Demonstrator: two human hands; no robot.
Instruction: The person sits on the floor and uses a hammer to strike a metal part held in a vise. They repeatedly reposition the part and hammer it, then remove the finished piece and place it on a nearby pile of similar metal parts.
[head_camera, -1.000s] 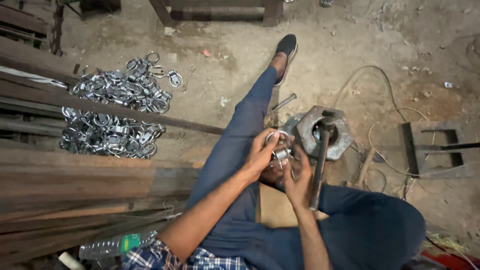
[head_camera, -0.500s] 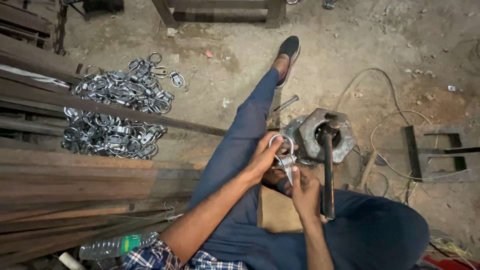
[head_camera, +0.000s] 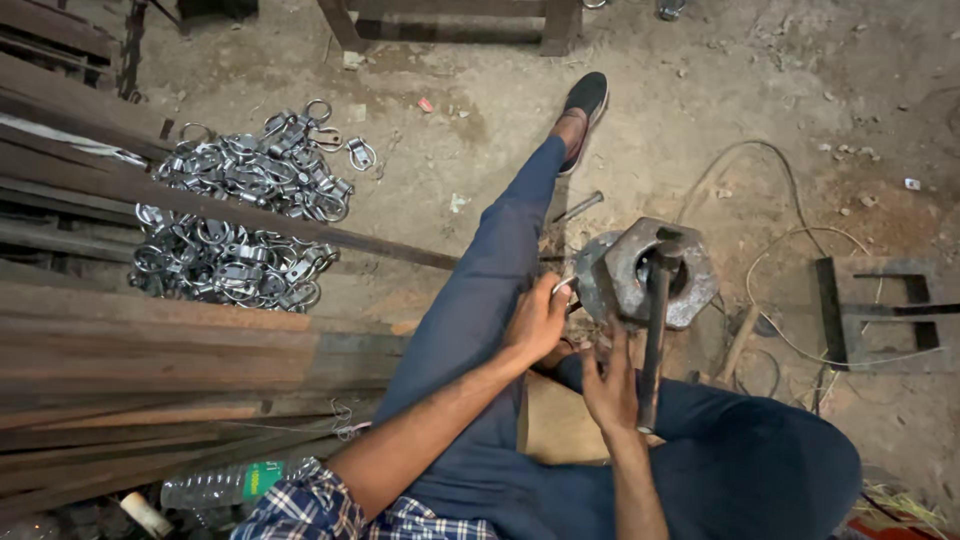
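Observation:
My left hand is closed around a small shiny metal ring clamp, held against the left side of a heavy hexagonal steel block on the dirt floor. My right hand sits just below the block and grips the dark handle of a hammer, with its fingers partly spread. The hammer's head rests in the block's hollow. My legs in blue trousers stretch on either side of the block.
A pile of several shiny ring clamps lies at the left, crossed by a long rusty bar. Stacked steel strips fill the lower left, beside a plastic bottle. Loose wire and a metal frame lie at right.
The hammer has swung from a slant to nearly upright with its head on the block. Both hands were on the clamp; now only my left hand holds it, and my right fingers have spread.

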